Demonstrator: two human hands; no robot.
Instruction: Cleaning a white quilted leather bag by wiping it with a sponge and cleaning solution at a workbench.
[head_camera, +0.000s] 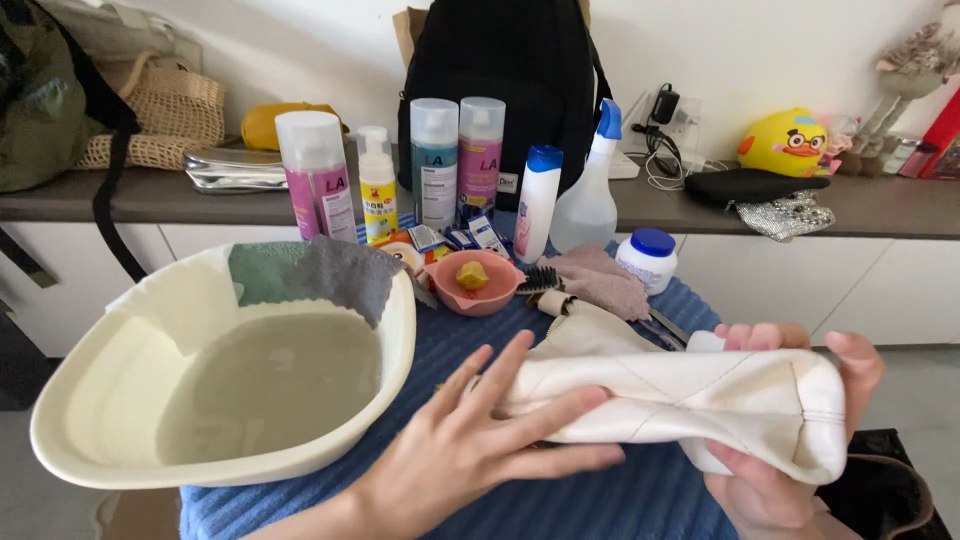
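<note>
Both hands are working low in the view, wrists cut off by the bottom edge. Left hand (480, 440) is lying open, fingers spread flat along a cream leather bag (690, 400). Right hand (800, 440) is gripping the bag's far end, its palm mostly hidden behind the leather. This bag is hovering over a blue ribbed towel (620, 500) covering the bench, just beside a cream basin (395, 345) of water whose rim is overhanging the towel's left edge. Grey and green cloths (330, 270) are draping over the basin's back rim. Bottles (440, 160) are crowding the far side, partly hiding small sachets. Whatever dark item is sitting at the bottom right corner is hard to make out.
</note>
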